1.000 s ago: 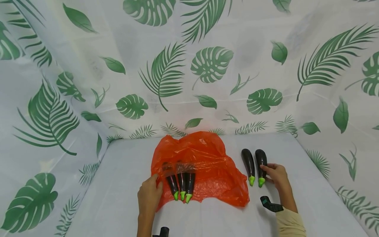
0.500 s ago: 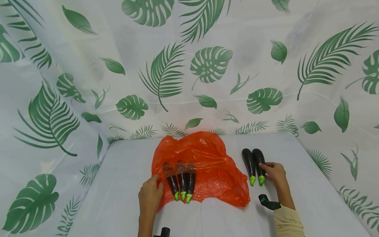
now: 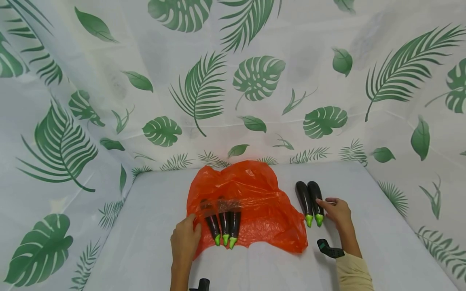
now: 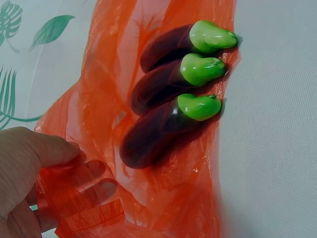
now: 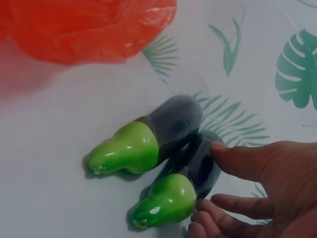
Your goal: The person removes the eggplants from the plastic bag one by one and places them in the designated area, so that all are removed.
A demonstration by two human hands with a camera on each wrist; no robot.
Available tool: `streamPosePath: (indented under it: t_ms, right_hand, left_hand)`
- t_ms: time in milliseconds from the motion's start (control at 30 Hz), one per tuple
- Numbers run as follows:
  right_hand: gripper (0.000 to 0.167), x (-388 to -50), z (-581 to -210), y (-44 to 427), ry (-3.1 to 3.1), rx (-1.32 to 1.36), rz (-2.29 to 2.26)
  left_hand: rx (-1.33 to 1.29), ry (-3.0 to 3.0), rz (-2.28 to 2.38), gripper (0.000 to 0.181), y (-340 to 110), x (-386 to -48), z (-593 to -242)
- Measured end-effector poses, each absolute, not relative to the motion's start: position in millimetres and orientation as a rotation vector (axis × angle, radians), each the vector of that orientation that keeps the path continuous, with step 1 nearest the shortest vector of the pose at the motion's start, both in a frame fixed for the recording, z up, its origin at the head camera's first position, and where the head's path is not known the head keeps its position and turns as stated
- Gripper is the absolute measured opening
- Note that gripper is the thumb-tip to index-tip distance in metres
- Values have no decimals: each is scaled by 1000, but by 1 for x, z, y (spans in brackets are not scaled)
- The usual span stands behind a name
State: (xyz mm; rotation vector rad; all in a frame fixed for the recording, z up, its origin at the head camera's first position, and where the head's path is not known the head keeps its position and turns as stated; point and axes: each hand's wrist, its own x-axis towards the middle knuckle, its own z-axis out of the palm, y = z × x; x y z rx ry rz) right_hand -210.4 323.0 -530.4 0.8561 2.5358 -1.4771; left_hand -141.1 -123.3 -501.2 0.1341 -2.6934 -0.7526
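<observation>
My left hand (image 3: 185, 239) pinches the left edge of a thin red plastic bag (image 3: 255, 226); in the left wrist view the thumb lies over the film and the fingers show through it. Three dark eggplants with green stem ends, one of them the middle eggplant (image 3: 223, 224), lie in the bag mouth, their far ends under the film. At the right, two more lie side by side on the table. My right hand (image 3: 338, 212) holds the nearer eggplant (image 5: 198, 168), thumb on top and fingers along its side. The other eggplant (image 5: 173, 124) lies just left of it.
A white-covered table (image 3: 153, 202) bears the bag and eggplants. Leaf-printed sheets (image 3: 255, 133) rise behind it and at both sides. A black wrist device (image 3: 329, 248) sits on the right forearm.
My right hand has slid its eggplant leftward, up against the other one, and that pair has shifted slightly left. The left hand and the bag have stayed nearly still.
</observation>
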Motion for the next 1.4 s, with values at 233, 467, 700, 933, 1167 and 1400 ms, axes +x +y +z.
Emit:
streamPosePath:
  t_ms: [233,467,700,933,1167,1400]
  right_hand:
    - [74,-210,-530,322,2539,822,-1472]
    - [70,-210,-531,322,2550,810,-1466]
    - [70,-212,-532,321,2531,834,-1471]
    - [72,-211,-530,321,2534,807,-1466]
    - [72,-210,-529,321,2542,796,-1456]
    - [68,-208,-530,320,2545,801,-1454]
  left_hand:
    - [146,-2681,-749,8,-121,-139,-503]
    - [144,-2676,-751,7,-122,-138,-502]
    - [142,-2685,-760,7,-122,-138,-501]
    - [144,-2685,-777,4,-123,-139,-500]
    - [156,-2710,-789,5,-123,-141,-497]
    - [149,-2704,-773,5,-123,-139,-499]
